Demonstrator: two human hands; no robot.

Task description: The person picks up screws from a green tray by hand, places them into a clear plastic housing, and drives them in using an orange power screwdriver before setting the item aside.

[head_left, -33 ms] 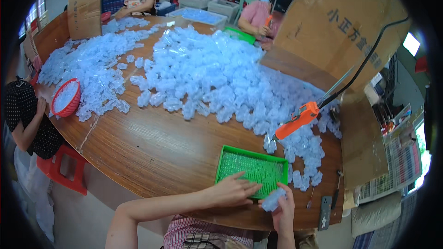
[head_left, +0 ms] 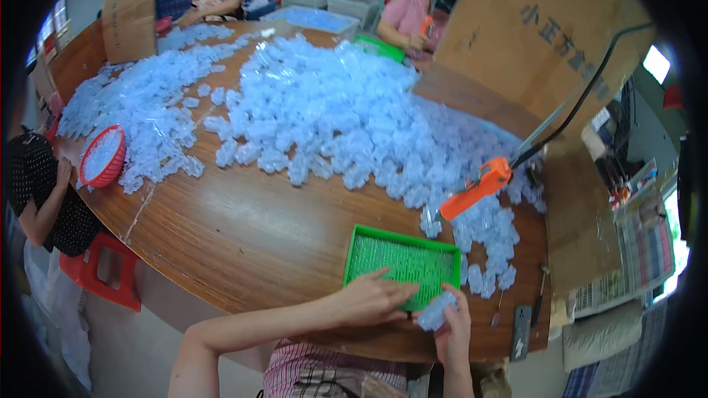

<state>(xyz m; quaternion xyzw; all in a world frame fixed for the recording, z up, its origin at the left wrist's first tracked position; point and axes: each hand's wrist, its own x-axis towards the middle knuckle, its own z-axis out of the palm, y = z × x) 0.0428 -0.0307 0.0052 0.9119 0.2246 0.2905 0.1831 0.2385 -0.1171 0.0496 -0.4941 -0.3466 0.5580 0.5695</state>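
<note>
Right hand (head_left: pixel 451 330) grips clear piece (head_left: pixel 435 312) beside green tray (head_left: pixel 402 259).

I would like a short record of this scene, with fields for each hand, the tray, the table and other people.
left hand: rests on the green tray's near edge
right hand: holds a pale blue plastic piece
green tray: lies flat at the table's near edge
table: round, wooden, bears a large pile of pale blue pieces
other people: three seated around the table
</note>
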